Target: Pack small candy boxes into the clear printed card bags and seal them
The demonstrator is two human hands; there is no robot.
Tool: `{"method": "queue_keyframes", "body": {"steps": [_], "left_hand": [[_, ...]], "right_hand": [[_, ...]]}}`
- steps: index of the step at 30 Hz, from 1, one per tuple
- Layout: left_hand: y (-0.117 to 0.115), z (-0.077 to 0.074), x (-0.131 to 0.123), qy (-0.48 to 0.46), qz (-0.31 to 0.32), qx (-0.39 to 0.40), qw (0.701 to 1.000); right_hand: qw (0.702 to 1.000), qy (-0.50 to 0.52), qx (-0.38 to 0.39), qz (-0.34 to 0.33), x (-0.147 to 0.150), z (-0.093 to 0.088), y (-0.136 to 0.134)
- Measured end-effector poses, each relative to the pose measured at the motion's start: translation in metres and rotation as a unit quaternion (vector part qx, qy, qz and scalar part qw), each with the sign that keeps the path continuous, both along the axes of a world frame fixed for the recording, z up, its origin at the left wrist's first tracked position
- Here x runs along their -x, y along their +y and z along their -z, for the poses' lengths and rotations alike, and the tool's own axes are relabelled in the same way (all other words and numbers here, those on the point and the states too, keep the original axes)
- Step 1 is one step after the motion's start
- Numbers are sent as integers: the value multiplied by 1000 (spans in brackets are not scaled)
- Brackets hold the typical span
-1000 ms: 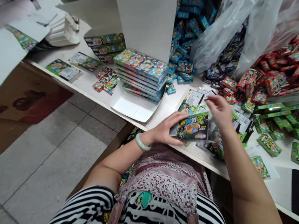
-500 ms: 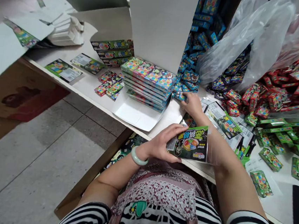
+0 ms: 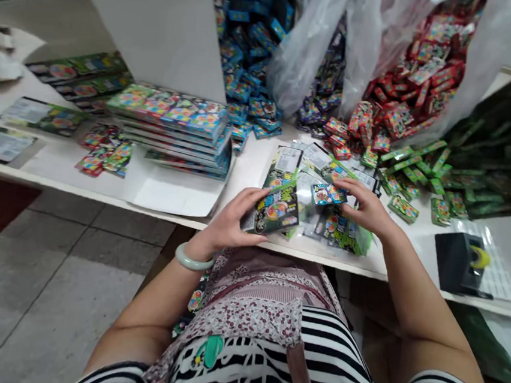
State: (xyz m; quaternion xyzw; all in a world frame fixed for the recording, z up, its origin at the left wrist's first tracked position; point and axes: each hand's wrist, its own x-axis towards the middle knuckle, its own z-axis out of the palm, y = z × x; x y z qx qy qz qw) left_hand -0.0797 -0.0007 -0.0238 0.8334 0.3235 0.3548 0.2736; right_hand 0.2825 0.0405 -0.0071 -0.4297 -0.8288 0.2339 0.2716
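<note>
My left hand (image 3: 237, 220), with a pale green bangle at its wrist, grips a black and green printed packet (image 3: 277, 208) with clear plastic at its right end. Between the thumb and fingers of my right hand (image 3: 365, 208) is a small blue printed box (image 3: 329, 194), just right of the packet. Below and around both hands lie several flat black and green plastic packets (image 3: 346, 233), overlapping on the white table (image 3: 243, 175). Whether the held packet has anything inside I cannot tell.
Left stands a stack of printed packs (image 3: 177, 112) in an open white carton (image 3: 178, 193). Behind lie heaps of small blue boxes (image 3: 252, 65), purple boxes (image 3: 326, 84), red boxes (image 3: 399, 109) and green boxes (image 3: 420, 165), partly in clear bags. A black tape dispenser (image 3: 459, 262) sits right.
My right hand has come from the blue heap to beside the packet, now holding a small blue box. My left hand keeps the packet. The view has turned right.
</note>
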Motion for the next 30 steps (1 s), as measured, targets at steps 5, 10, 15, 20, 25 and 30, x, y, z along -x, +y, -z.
{"method": "queue_keyframes", "body": {"steps": [5,10,15,20,25,30], "left_hand": [[5,1,-9,45,-19,3,999],[6,2,-16,59,-23,11,998],[8,4,-19,63,-23,7,998],[10,5,-29,64,-22,-10,998],[11,9,-31,107,-36,-17,993],[13,15,-31,102,9,-67,992]], "right_hand": [[995,-75,45,-37,-35,4,-11],[992,-122,23,-19,-47,15,-16],[972,-125,-17,200,-16,25,-43],[950,-149,7,273,18,37,-58],[985,-26,-55,159,2,-2,-66],[995,-77,-45,-54,-6,-59,-71]]}}
